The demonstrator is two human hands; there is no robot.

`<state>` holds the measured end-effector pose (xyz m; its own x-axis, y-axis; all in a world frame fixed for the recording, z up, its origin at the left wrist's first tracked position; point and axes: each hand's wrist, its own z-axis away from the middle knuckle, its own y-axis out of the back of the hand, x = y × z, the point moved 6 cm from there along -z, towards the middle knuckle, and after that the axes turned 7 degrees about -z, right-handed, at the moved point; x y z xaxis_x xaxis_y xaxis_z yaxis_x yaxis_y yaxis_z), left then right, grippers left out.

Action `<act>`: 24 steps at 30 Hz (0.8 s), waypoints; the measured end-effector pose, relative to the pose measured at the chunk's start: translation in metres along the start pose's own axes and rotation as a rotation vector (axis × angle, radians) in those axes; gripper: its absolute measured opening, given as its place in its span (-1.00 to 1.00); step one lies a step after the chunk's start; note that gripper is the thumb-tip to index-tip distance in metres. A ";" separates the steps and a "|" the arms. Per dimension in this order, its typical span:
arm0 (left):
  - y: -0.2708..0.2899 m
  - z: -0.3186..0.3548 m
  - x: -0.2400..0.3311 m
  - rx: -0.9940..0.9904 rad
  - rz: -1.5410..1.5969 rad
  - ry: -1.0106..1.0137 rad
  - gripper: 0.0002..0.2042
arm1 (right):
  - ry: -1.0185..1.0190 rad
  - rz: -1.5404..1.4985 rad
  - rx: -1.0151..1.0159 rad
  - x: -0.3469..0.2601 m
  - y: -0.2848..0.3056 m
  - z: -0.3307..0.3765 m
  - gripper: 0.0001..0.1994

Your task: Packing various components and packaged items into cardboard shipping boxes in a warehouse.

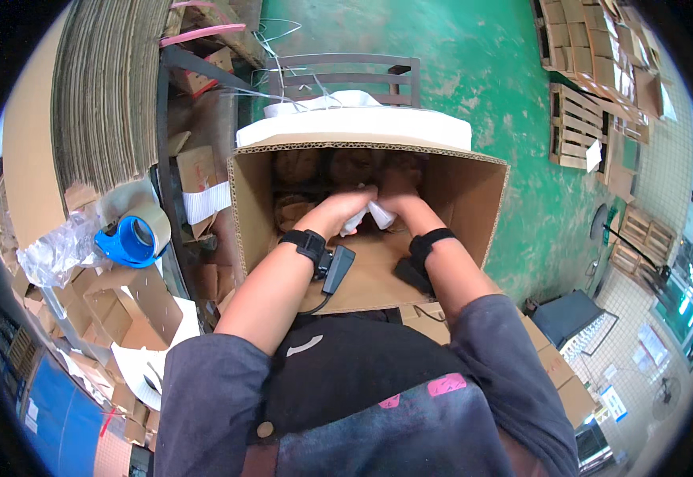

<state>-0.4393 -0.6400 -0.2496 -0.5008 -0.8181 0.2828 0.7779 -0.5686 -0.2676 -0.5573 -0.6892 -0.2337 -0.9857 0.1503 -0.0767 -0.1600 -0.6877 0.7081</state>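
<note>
Both your hands are down inside the open cardboard box (458,199). Left hand (345,200) and right hand (398,191) are closed together on a crumpled white sheet (370,215), mid-box near the far wall. Brown packed items (299,171) sit behind it. Blue tape dispenser (136,238) lies off the box's left edge.

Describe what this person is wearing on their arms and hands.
Both hands are bare, no gloves. The left hand has a black wrist strap carrying a small black device with a thin cable trailing off it. The right hand has a similar black band. Short dark grey sleeves cover the upper arms.
</note>
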 end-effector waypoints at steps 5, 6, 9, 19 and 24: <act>0.009 -0.009 -0.012 0.048 0.374 -0.033 -0.60 | 0.158 -0.755 -0.104 0.012 0.007 -0.012 -0.43; 0.008 -0.003 -0.005 -0.047 0.599 -0.103 -0.60 | -0.253 -1.631 -0.376 0.012 -0.010 0.012 -0.46; -0.008 -0.006 0.010 -0.233 0.965 -0.300 -0.62 | 0.305 -1.080 -0.066 -0.019 0.024 0.042 -0.46; 0.002 0.026 0.039 -0.473 1.298 -0.531 -0.21 | 0.360 -1.190 0.031 -0.011 0.045 0.045 -0.40; 0.070 -0.053 0.005 0.640 -0.073 -0.207 -0.54 | -0.251 -1.364 -0.229 0.019 0.033 0.032 -0.67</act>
<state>-0.4078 -0.6882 -0.3162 -0.5273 -0.7098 0.4670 0.8481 -0.4068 0.3395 -0.5794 -0.6864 -0.1897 -0.0177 0.8884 -0.4588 -0.9988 0.0051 0.0483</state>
